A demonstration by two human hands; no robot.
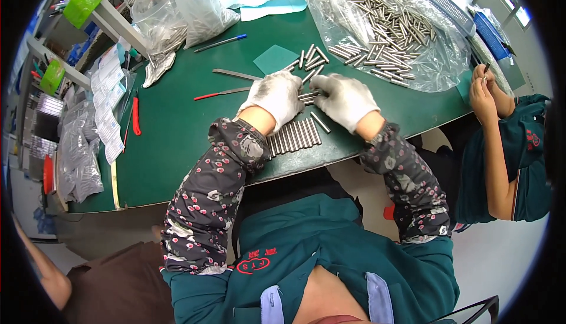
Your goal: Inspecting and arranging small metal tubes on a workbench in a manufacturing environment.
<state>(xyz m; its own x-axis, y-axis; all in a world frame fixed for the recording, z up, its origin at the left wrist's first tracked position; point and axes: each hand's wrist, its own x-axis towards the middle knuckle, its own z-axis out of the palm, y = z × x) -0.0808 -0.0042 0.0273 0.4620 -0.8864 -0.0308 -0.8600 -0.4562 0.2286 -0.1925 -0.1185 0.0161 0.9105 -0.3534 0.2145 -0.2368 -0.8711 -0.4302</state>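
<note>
White gloves cover both hands. My left hand (275, 96) is closed and low over the table, its fingertips hidden by the hand itself. Facing it, my right hand (344, 100) has its fingers curled and pinched at the ends of a few short metal pins (308, 98) that lie between the two hands. Below the hands sits a tight row of several metal pins (295, 135), side by side. One loose pin (320, 122) lies slanted beside that row. Beyond the fingers, more pins (314, 57) are scattered near a small green square sheet (275, 59).
A large heap of pins (377, 12) fills an open plastic bag at the back right. Left of my hands are tweezers (236, 75), a red-tipped tool (206, 96), a blue pen (221, 43) and red-handled pliers (136, 116). A co-worker's hands (484, 91) are at the right edge.
</note>
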